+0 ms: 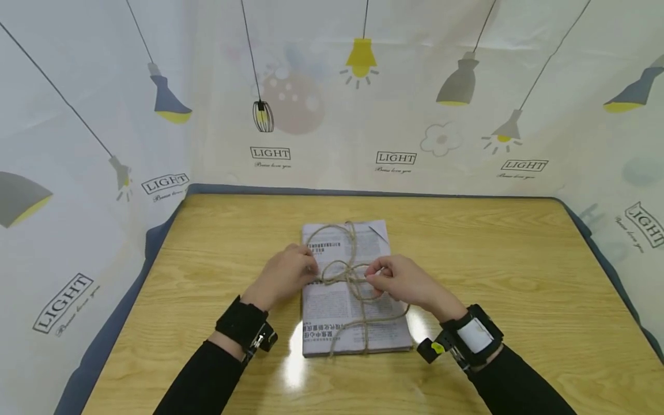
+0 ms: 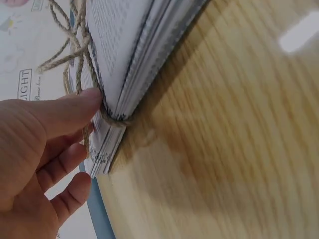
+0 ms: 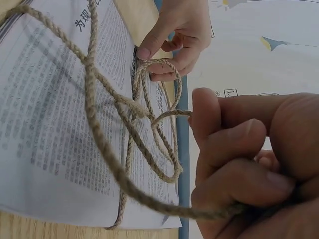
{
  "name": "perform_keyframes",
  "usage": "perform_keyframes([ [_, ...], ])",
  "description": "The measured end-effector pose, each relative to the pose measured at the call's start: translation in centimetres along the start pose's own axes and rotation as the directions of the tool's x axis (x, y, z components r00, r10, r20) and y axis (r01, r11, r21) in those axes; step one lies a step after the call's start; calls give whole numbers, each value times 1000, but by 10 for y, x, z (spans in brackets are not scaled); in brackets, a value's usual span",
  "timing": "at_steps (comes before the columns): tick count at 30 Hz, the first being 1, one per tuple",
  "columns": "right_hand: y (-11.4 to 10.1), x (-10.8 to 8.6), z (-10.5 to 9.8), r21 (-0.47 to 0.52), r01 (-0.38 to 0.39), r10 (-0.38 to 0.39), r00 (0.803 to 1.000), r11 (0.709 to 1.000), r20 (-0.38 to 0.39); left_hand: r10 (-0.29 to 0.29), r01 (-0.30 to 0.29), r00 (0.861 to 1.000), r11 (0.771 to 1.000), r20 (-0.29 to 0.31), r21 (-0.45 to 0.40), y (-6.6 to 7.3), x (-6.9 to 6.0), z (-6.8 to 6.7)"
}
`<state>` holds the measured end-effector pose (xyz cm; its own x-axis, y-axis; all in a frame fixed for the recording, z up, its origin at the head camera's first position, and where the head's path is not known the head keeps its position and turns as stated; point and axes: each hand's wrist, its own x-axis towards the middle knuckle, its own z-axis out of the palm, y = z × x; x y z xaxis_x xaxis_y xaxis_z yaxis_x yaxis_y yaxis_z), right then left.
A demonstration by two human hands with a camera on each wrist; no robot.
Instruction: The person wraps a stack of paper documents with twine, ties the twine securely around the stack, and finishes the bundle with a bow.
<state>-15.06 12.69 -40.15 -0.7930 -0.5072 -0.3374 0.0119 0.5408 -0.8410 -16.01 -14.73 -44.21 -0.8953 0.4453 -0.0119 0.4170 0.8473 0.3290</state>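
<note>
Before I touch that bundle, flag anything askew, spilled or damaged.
One oddity: the flat stack of grey-white printed newspaper has a dark diagonal line across its far right corner, perhaps a fold. The tan twine looks intact; nothing appears spilled.

Newspaper stack [image 1: 332,305] with twine [image 1: 351,276], flat on wood-grain table [image 1: 519,288].

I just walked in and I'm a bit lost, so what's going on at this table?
A person is working twine around a stack of newspapers lying flat on the table. The right hand pinches the twine near the middle. The left hand is at the stack's left edge, thumb against the twine; whether it grips it is unclear. The twine runs lengthwise and crosswise, with open loops over the crossing.
</note>
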Motion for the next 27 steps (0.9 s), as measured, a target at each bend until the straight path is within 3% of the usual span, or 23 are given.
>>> perform_keyframes([
  [3, 1, -6, -2, -49, 5, -5, 1000, 999, 3, 9, -9, 1000, 1000, -10, 7, -3, 3, -2],
  [7, 6, -14, -3, -108, 16, -14, 1000, 994, 16, -14, 14, 996, 1000, -87, -5, -7, 9, -9],
  [12, 13, -20, -6, -152, 44, -38, 998, 987, 41, -138, 127, 983, 987, -122, -98, -11, 16, -20],
  [17, 20, -25, -11, -210, 69, -59, 997, 975, 50, -235, 212, 960, 965, -153, -157, -17, 18, -26],
  [22, 27, -31, -21, -258, 52, -46, 999, 965, 29, -293, 268, 932, 954, -215, -135, -30, 11, -29],
  [27, 32, -39, -32, -259, 15, -10, 1000, 966, 19, -336, 310, 909, 941, -247, -137, -47, -6, -35],
])
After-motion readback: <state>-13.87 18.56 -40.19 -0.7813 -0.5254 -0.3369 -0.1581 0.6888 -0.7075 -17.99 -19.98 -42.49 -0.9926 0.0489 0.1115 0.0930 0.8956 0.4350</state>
